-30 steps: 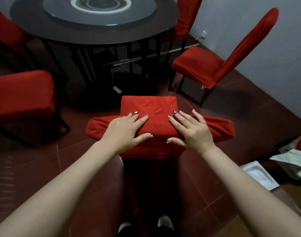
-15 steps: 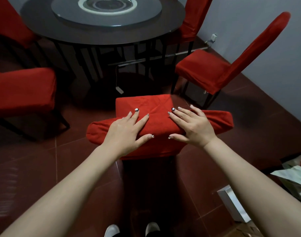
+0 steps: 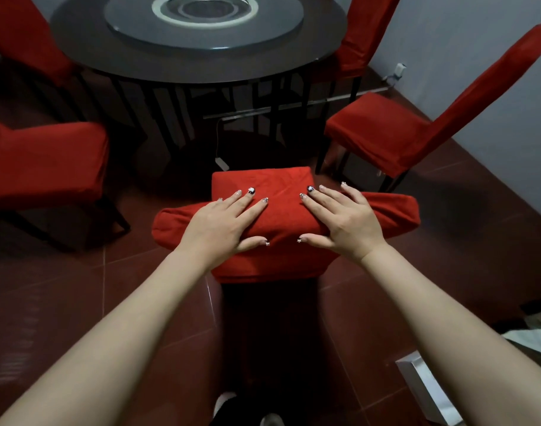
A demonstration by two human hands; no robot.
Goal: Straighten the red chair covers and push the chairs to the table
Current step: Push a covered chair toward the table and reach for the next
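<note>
- My left hand (image 3: 218,230) lies palm down on the top of the backrest of the red fabric-covered chair (image 3: 281,219) right in front of me, left of its middle.
- My right hand (image 3: 347,226) lies flat on the same padded top, right of its middle; a bare strip of red cover shows between the two hands.
- The fingers (image 3: 243,202) of my left hand are straight and slightly spread, reaching over the front of the backrest toward the seat, with the thumb on the near side.
- The fingers (image 3: 321,199) of my right hand are straight and fanned the same way, thumb also on the near side. Neither hand pinches or bunches the cloth.
- The chair stands on the dark red tiled floor (image 3: 78,287), its creased seat pointing at the near edge of the round dark glass table (image 3: 201,72) and apart from it.
- A second red-covered chair (image 3: 48,158) stands off the table's left edge, and a third (image 3: 401,139) off its right edge, turned at an angle.
- Two more red chairs sit at the table's far left (image 3: 23,35) and far right (image 3: 364,32).
</note>
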